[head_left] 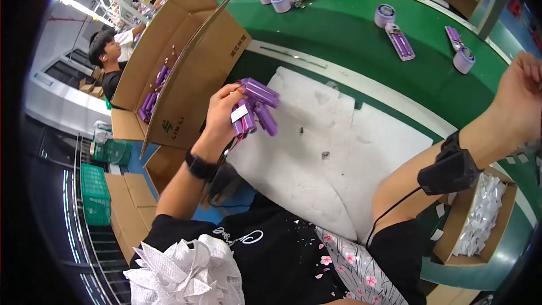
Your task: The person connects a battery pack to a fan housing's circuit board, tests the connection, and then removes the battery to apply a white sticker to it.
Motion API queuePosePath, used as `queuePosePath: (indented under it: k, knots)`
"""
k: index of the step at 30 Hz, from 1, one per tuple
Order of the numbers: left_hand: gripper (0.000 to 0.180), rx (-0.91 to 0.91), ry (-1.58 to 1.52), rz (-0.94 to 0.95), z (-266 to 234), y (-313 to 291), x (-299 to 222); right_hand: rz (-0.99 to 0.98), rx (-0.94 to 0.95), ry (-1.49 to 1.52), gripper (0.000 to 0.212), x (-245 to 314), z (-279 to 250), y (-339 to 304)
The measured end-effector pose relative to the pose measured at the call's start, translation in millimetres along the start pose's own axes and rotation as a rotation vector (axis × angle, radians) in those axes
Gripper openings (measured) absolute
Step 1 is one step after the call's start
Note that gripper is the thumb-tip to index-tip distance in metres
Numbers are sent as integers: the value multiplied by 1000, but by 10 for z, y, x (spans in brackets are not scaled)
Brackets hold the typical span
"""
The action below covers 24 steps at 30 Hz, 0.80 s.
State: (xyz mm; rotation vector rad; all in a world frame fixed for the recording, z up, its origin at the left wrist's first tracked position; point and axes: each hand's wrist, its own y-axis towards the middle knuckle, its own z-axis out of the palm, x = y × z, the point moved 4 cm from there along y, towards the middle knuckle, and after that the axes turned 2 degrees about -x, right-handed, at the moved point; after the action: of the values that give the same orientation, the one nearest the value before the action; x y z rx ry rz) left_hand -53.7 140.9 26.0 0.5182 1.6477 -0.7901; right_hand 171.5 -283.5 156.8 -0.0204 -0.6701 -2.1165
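My left hand [223, 107], over the left edge of a white foam sheet [288, 152], is closed round a cluster of purple battery packs [261, 92]. Thin red and dark wires run along them, and one pack carries a white label [239, 113]. Raised at the far right, my right hand [522, 87] has its visible fingers curled in. Part of that hand runs out of the picture, and anything in its grasp is hidden. A black device is strapped on the right forearm, a dark band on the left wrist.
A tall cardboard box [195, 79] with more purple packs stands at left. Lilac handheld fans [400, 42] lie in pieces on the green belt [339, 17] ahead. An open carton [511, 214] of white pieces sits at right. Another person [107, 59] is beyond the box.
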Motion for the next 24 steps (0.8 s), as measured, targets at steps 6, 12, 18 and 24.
queuePosePath:
  k: [6, 12, 18, 24]
  knots:
    - [6, -156, 386, 375, -620, 819, 445, 99, 217, 256, 17, -40, -154, -15]
    - [9, -101, 824, 696, -522, 803, 244, 57, 78, 49, 19, -133, 37, -161]
    - [10, -62, 725, 659, -503, 777, 315, 134, 13, -36, 17, -468, 35, -170]
    - [12, -9, 507, 661, -400, 795, 473, 313, 61, -507, 22, -1109, -80, -249]
